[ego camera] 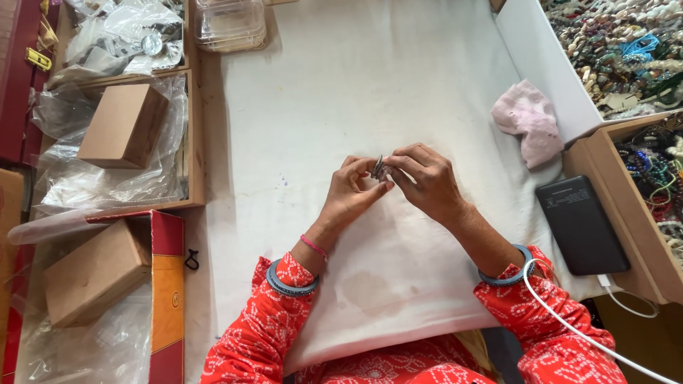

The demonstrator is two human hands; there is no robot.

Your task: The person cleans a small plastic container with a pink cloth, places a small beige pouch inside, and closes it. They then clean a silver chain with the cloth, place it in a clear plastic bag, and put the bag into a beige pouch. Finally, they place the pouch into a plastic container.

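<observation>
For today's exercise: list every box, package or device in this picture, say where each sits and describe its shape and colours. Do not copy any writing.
Brown cardboard box: upper left, squarish, on clear plastic.
Second brown cardboard box: lower left, beside a red and orange box.
Clear plastic container: top centre, rectangular.
Black power bank: right, flat slab, white cable attached.
Wooden tray: right, holding coloured beads.

Two brown boxes point(122, 126) left; red carton point(168, 284) below; clear tub point(230, 25) top.
</observation>
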